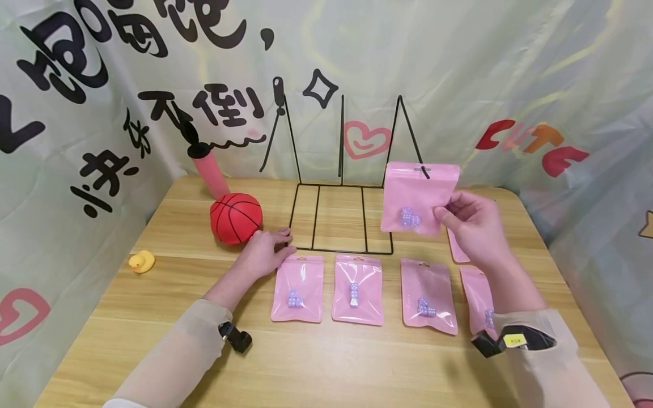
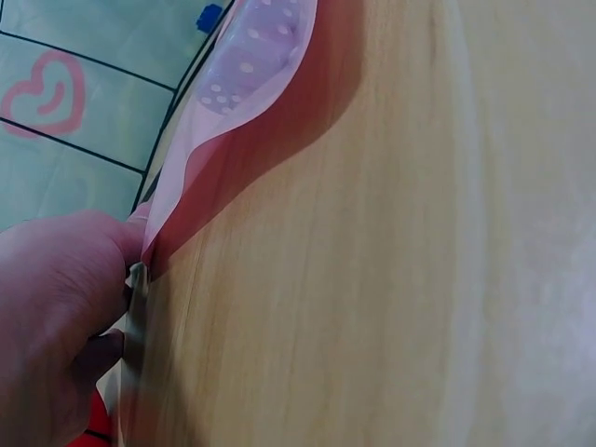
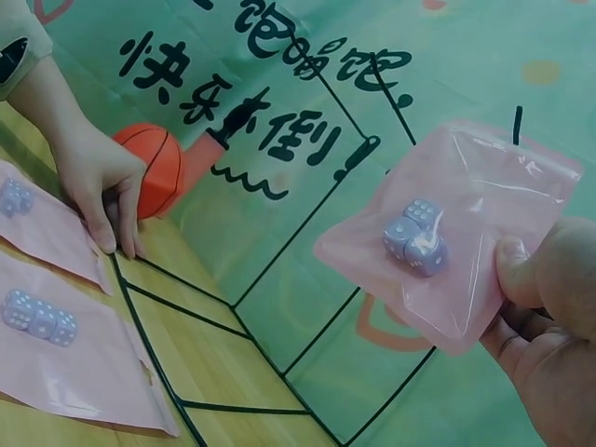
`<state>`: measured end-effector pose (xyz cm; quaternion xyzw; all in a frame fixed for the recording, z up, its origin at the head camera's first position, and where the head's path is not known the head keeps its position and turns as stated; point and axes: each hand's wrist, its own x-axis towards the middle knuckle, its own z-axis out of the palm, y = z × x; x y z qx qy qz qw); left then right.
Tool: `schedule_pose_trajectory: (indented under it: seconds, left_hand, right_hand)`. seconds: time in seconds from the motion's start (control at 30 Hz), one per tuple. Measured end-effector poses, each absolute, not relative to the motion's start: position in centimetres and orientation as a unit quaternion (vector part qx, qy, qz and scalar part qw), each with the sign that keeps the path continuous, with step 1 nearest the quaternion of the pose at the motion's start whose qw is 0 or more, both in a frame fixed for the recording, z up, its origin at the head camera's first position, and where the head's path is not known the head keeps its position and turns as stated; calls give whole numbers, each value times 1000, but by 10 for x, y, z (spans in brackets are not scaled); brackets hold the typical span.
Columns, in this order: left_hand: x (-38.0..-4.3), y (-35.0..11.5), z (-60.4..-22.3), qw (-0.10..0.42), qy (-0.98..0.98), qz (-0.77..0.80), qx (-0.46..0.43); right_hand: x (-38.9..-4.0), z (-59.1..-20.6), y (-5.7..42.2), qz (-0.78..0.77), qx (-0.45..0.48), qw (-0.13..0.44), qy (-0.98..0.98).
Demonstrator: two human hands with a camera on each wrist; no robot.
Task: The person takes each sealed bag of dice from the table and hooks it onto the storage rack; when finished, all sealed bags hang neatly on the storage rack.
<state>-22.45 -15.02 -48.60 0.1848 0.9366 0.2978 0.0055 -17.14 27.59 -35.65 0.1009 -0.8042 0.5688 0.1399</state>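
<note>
My right hand (image 1: 471, 221) pinches a pink zip bag (image 1: 415, 192) by its lower right edge, thumb in front. Purple dotted dice (image 3: 414, 237) show through the bag's film. At its top, the tip of a black prong (image 1: 425, 171) pokes out in front of the hang hole. The prong belongs to a black wire display rack (image 1: 329, 250) standing on the table. My left hand (image 1: 262, 252) holds the rack's near left corner between thumb and fingers, just above a flat pink bag (image 1: 297, 289). In the left wrist view, that bag's raised edge (image 2: 168, 200) overlaps the fingers.
More pink dice bags (image 1: 357, 290) lie in a row before the rack, with others under my right arm. A red toy basketball (image 1: 236, 218) sits beside my left hand, a pink cylinder with a black top (image 1: 210, 170) behind it. A yellow duck (image 1: 141, 262) is far left.
</note>
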Motion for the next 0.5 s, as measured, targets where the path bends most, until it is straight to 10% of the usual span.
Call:
schedule_pose_trajectory:
  seconds: [0.5]
  left_hand:
    - [-224, -151, -488, 10, 935, 309, 173]
  right_hand:
    - [-205, -353, 272, 569, 70, 123, -810]
